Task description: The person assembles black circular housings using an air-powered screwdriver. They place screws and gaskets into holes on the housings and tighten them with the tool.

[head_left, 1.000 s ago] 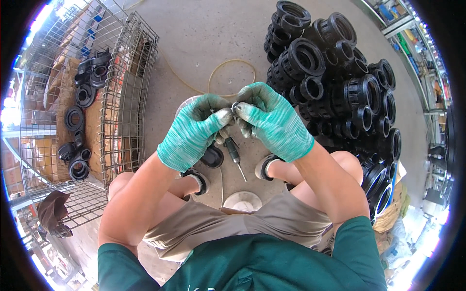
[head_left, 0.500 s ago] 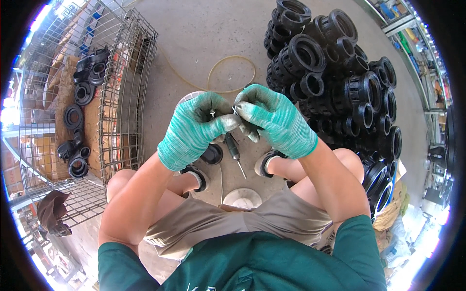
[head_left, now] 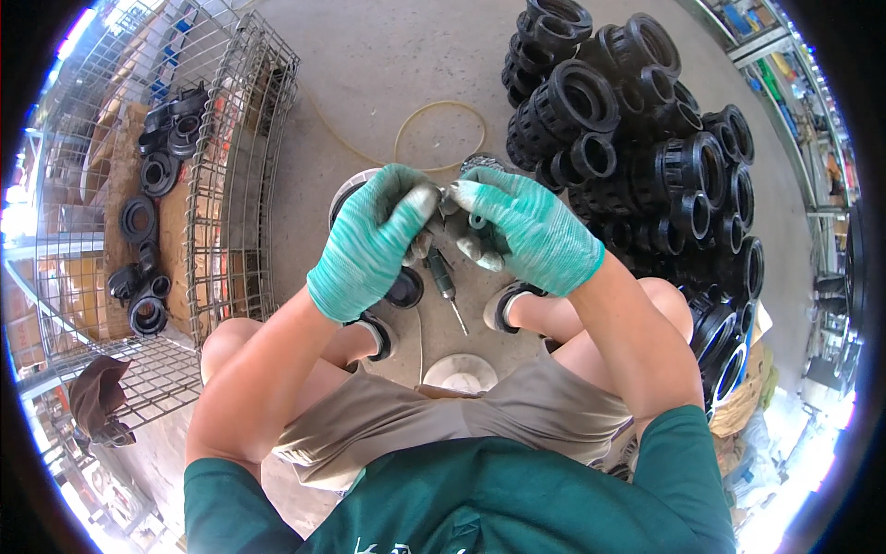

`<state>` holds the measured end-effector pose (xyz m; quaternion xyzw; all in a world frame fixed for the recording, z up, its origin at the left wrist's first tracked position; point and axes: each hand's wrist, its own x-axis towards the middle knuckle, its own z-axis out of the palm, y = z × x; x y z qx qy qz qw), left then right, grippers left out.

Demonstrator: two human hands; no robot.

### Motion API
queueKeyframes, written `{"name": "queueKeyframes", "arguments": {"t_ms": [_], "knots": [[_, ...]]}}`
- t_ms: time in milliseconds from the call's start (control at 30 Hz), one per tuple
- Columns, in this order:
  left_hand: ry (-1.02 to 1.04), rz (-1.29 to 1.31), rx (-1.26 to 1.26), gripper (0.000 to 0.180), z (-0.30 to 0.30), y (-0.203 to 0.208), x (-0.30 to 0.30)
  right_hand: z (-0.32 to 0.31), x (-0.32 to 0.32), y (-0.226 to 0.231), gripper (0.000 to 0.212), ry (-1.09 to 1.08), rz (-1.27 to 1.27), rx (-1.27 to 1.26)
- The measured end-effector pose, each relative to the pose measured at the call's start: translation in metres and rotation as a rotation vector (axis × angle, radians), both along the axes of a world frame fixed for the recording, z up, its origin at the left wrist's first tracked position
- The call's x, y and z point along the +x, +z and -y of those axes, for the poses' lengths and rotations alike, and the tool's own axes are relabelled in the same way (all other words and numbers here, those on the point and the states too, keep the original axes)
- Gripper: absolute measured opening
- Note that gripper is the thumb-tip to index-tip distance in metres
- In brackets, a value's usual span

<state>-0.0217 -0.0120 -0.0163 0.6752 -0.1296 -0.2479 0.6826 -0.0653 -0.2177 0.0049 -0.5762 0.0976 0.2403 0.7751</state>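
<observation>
Both my hands wear green knit gloves with dark, soiled fingers and meet in front of me, above the floor. A small grey metal piece (head_left: 446,205), too small to name, sits between the fingertips. My left hand (head_left: 374,240) is closed, thumb pressed to its fingers beside that piece. My right hand (head_left: 528,226) pinches from the other side, and a small ring-shaped piece (head_left: 477,222) shows under its thumb, against the fingers. Below them, a dark green power screwdriver (head_left: 443,277) with a long bit is between my feet. A round black part (head_left: 404,288) lies left of it.
A pile of black ribbed plastic fittings (head_left: 637,138) stands on the right. The wire cage (head_left: 231,185) on the left holds more black parts (head_left: 160,175). A yellowish hose (head_left: 441,103) loops across the floor ahead. A round white object (head_left: 460,373) is near me; a white-rimmed container (head_left: 343,196) is partly behind my left hand.
My fingers have shifted around the small pieces. The small metal piece seen in my left palm no longer shows there; a ring-shaped piece now shows in my right hand.
</observation>
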Motion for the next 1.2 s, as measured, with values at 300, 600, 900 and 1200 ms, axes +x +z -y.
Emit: {"name": "queueKeyframes", "arguments": {"t_ms": [300, 600, 900, 1200], "knots": [[0.051, -0.913, -0.337, 0.025, 0.002, -0.020, 0.004, -0.004, 0.001, 0.018, 0.019, 0.044, 0.160, -0.224], [-0.025, -0.878, -0.396, 0.032, 0.005, -0.026, 0.005, -0.026, -0.008, 0.016, 0.041, 0.194, 0.864, -0.724], [-0.078, -0.834, -0.369, 0.024, -0.005, -0.018, 0.004, -0.002, 0.008, 0.004, 0.017, -0.136, 0.523, -0.618], [-0.047, -0.606, -0.352, 0.027, -0.009, -0.019, 0.002, -0.014, 0.007, 0.001, 0.025, 0.043, 0.360, -0.484]]}}
